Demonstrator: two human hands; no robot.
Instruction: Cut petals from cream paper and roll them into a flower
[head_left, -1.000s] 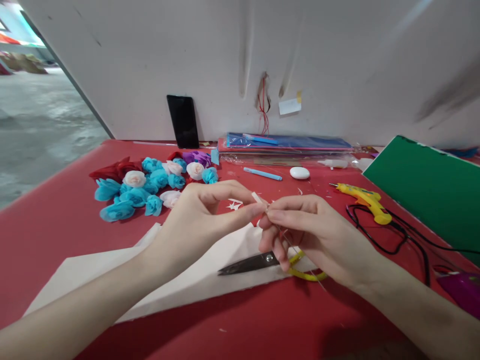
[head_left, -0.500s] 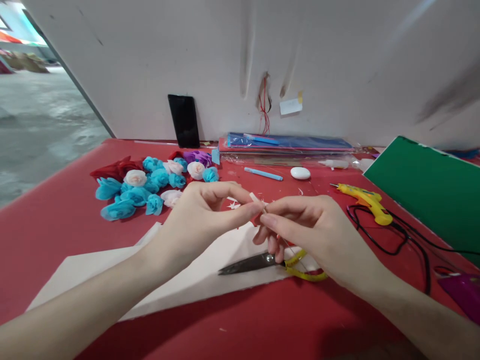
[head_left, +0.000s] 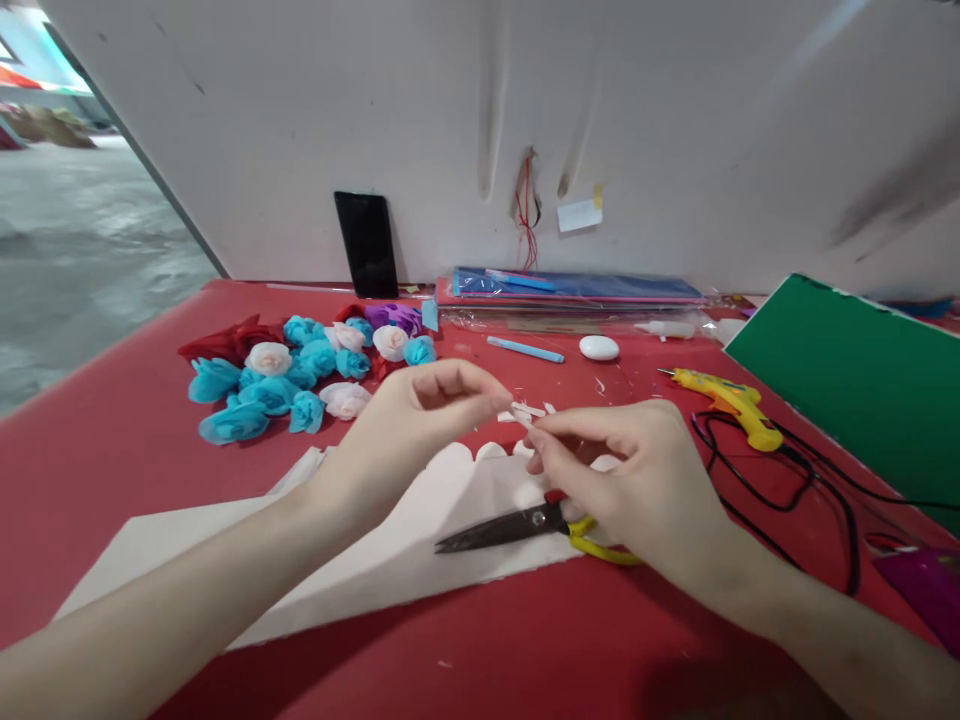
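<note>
Between my two hands, above the table, is a small white strip [head_left: 523, 416], perhaps paper or fabric. My left hand [head_left: 431, 410] pinches its upper left end between thumb and forefinger. With thumb and forefinger, my right hand [head_left: 622, 460] pinches the lower right end; its other fingers curl beneath. Below them, scissors [head_left: 517, 527] with dark blades and yellow handles lie on a large white sheet [head_left: 352, 555], the handles partly behind my right hand. White petal-shaped pieces [head_left: 450, 457] and thin white scraps [head_left: 551, 408] lie just beyond the sheet and hands.
Blue, pink, red and purple fabric flowers [head_left: 274, 393] are heaped at the left. A yellow glue gun [head_left: 727, 405] with a black cord lies right, beside a green board [head_left: 862, 390]. Further back are a blue pen [head_left: 525, 349], a white oval object [head_left: 598, 348] and a leaning phone [head_left: 367, 245].
My right hand has moved slightly right and down, and its fingers have closed in more. The white strip now stretches between both hands' fingertips, with a small gap between them.
</note>
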